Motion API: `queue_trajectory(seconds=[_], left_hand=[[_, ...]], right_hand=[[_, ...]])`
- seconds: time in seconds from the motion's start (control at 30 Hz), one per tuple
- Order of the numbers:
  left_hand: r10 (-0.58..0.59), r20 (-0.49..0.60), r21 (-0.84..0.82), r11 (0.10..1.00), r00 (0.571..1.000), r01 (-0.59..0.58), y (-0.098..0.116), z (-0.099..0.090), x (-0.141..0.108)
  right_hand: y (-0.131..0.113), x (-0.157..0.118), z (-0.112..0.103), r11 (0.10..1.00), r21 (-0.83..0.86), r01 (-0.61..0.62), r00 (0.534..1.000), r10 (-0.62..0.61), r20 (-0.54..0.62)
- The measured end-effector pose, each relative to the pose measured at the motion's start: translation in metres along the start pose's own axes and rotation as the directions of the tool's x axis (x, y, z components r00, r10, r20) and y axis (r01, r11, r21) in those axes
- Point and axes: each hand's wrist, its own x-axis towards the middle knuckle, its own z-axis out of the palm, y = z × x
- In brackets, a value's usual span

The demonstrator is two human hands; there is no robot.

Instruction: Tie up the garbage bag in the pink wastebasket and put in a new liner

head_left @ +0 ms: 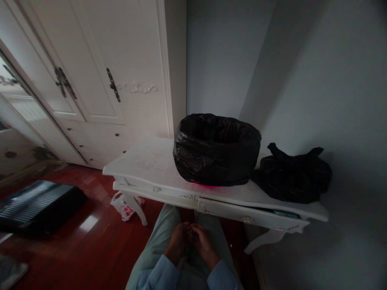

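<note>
My left hand (pixel 179 238) and my right hand (pixel 203 239) rest together over my lap, just below the front edge of a white table (pixel 145 161). Their fingers are curled inward and meet in the middle, with no object showing in them. On the tabletop stands a round bin lined with a black plastic bag (pixel 216 161), its mouth facing up and a strip of pink showing at its base. To its right sits a knotted black garbage bag (pixel 294 177).
A drawer (pixel 250 215) on the table's right side is pulled partly out. A white wardrobe (pixel 139 52) stands behind at left. On the red floor are a white-and-red plastic bag (pixel 124 207) by the table leg and a dark ribbed suitcase (pixel 39 205).
</note>
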Motion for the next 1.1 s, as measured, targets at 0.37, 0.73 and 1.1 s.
queue_trajectory(seconds=[0.37,0.73,1.1], left_hand=[[0.099,-0.050,0.069,0.993,0.994,-0.095,0.001,0.006,-0.009],[0.090,-0.040,0.108,0.991,0.995,-0.086,0.001,0.008,-0.011],[0.094,-0.033,0.110,0.990,0.995,-0.090,0.000,0.008,-0.013]], right_hand=[[-0.005,-0.005,0.002,1.000,0.002,-0.020,1.000,0.020,0.010],[-0.003,-0.003,0.003,1.000,0.004,-0.003,1.000,0.003,-0.021],[-0.005,-0.007,0.004,1.000,-0.006,0.000,1.000,0.000,-0.016]])
